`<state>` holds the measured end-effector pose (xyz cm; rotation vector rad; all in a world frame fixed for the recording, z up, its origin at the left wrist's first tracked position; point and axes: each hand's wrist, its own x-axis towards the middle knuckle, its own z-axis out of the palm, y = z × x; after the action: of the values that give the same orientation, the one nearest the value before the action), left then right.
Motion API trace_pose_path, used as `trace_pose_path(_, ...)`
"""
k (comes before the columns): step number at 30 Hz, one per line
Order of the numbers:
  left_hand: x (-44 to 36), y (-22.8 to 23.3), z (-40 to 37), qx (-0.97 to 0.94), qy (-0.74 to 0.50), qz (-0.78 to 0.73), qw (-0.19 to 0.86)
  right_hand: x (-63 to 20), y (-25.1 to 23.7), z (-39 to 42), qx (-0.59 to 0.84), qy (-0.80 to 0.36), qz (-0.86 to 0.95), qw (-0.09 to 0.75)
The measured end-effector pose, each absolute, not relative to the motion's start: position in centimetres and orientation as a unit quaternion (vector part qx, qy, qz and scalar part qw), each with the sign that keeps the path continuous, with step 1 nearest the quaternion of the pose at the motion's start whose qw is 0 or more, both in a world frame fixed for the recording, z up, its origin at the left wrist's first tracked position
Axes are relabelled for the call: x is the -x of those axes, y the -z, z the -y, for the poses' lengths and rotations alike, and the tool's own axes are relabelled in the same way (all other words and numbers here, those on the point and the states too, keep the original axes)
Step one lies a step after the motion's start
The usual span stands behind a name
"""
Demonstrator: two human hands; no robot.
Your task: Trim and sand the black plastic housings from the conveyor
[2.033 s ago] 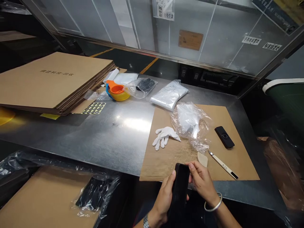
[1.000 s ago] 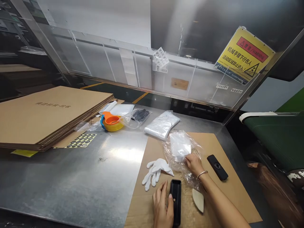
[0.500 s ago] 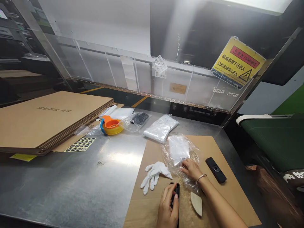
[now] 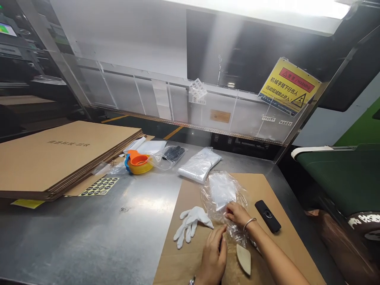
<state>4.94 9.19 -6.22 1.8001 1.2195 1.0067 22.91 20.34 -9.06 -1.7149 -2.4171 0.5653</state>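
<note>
My left hand (image 4: 213, 253) lies palm down on a black phone-shaped device on the cardboard sheet (image 4: 276, 182), covering nearly all of it. My right hand (image 4: 236, 214), a silver bangle on its wrist, pinches the near edge of a crumpled clear plastic bag (image 4: 221, 194) with white material inside. A white cloth glove (image 4: 190, 225) lies just left of both hands. A beige wedge-shaped scraper (image 4: 244, 259) rests right of my left hand.
A second black device (image 4: 267, 215) lies right of the bag. Further back on the steel table (image 4: 103, 229) are a stack of clear bags (image 4: 200, 166), a bagged black item (image 4: 173, 153), orange and yellow tape rolls (image 4: 138, 162), a sticker sheet (image 4: 100, 186) and stacked flat cartons (image 4: 59, 154). A green conveyor (image 4: 341, 174) runs on the right.
My hands came up from below the table edge. The left laid the black device on the cardboard and now covers it. The right reached to the plastic bag and took its edge.
</note>
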Motion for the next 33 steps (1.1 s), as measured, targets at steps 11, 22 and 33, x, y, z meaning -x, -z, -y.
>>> trace_pose_path(11,-6.1,5.6,-12.5,-0.835,-0.164,-0.500,0.160,-22.9,8.7,-20.0,0.556,-0.201,0.803,0.068)
trace_pose_path(22,-5.6,5.2,-12.6,-0.840,-0.134,-0.505,0.150,-23.7,9.3,-20.8,0.586,-0.231,0.770,0.100)
trace_pose_path(33,-5.5,5.2,-12.5,-0.843,-0.123,-0.502,0.152,-22.9,8.5,-21.4,0.599,-0.218,0.756,0.149)
